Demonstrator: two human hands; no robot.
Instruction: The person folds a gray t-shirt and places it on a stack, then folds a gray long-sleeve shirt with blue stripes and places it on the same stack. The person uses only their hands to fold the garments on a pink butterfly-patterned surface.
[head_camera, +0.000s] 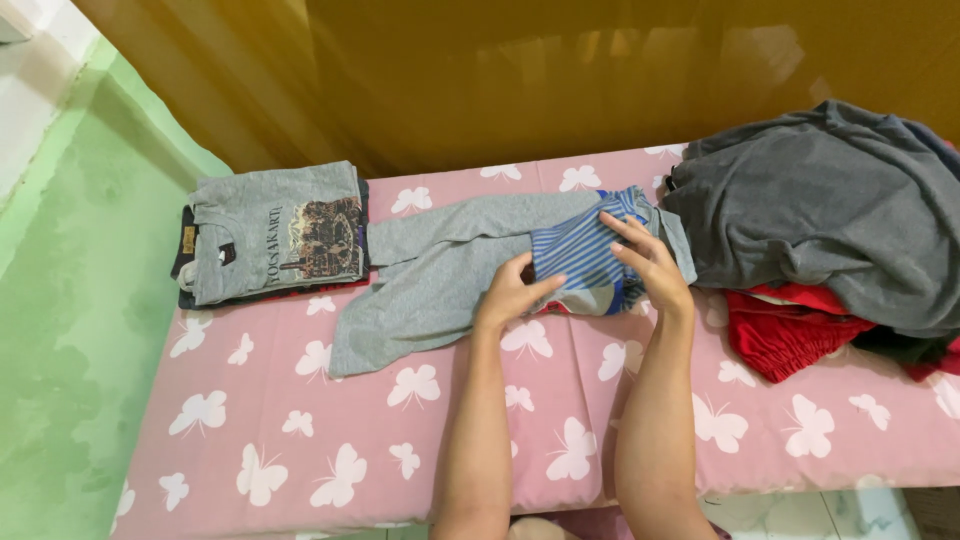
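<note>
Mid-fold — the striped garment (580, 262) on the bed (300, 440) is pinched by the left hand (510, 292), pressed flat under the right hand's (650, 262) spread grip; likely smoothing is called for next.

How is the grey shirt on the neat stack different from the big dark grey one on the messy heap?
The grey shirt on the left stack is folded flat into a rectangle; the dark grey one lies crumpled and spread out. The folded one is lighter grey with a printed picture; the crumpled one looks plain. The folded one tops dark folded clothes; the other covers red clothes. Both rest on the pink butterfly sheet.
</note>
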